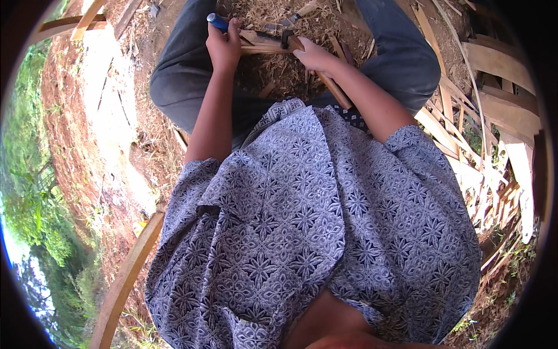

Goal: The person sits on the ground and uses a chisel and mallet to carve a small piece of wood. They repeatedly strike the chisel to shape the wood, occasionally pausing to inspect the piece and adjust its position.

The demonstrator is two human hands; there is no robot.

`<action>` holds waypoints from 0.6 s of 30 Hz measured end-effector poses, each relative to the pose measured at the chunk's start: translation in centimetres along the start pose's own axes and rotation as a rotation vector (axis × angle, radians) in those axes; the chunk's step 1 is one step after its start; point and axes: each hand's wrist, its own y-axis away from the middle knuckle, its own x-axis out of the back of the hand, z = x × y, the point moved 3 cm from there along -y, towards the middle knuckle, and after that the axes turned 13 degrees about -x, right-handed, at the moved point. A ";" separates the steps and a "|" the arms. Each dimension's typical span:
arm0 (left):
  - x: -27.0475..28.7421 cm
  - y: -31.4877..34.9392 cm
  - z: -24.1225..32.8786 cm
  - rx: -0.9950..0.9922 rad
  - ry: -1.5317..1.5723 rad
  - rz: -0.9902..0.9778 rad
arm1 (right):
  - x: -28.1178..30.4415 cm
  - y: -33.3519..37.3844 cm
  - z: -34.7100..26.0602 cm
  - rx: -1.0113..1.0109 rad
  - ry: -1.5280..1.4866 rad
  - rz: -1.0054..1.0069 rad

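The left hand [225, 46] is over the left shin, its fingers grasping a blue-handled tool [217, 22], the blue end poking out past the hand; a dark strip that looks like its blade runs rightward from the fist, though its edge is too small to make out; the right hand [314, 56] has its fingers wrapped around the wooden handle of a hammer [333, 90], gripping it close to the dark head, with the rest of the handle slanting back toward the shirt [273, 221]; a pale wood strip [264, 50] lies between the two hands, just beside the dark strip and the hammer head; whether they touch is hard to tell.

The step in hand looks like driving the blade with the hammer; to do it well, keep the left fist firm and back from the striking spot, hold the blade in line with the grain, and tap squarely with short blows; the high grip on the hammer suits control more than force; the wood is best braced well, away from the trouser legs [180, 70]; the loose knife [289, 21] on the shaving-strewn ground [250, 11] calls for care when reaching forward.
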 end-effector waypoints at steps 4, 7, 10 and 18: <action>0.1 0.3 -1.0 0.034 0.086 0.052 | -0.6 -0.6 0.0 0.009 0.136 0.052; 1.2 0.2 -2.8 0.333 0.278 0.206 | -0.7 -0.5 -0.3 0.001 0.221 0.088; 1.9 0.6 -3.1 0.435 0.322 0.246 | -0.8 -0.5 -0.1 0.015 0.210 0.097; -0.1 0.4 -2.0 0.345 0.418 0.229 | -2.1 -2.1 0.1 0.593 0.218 0.443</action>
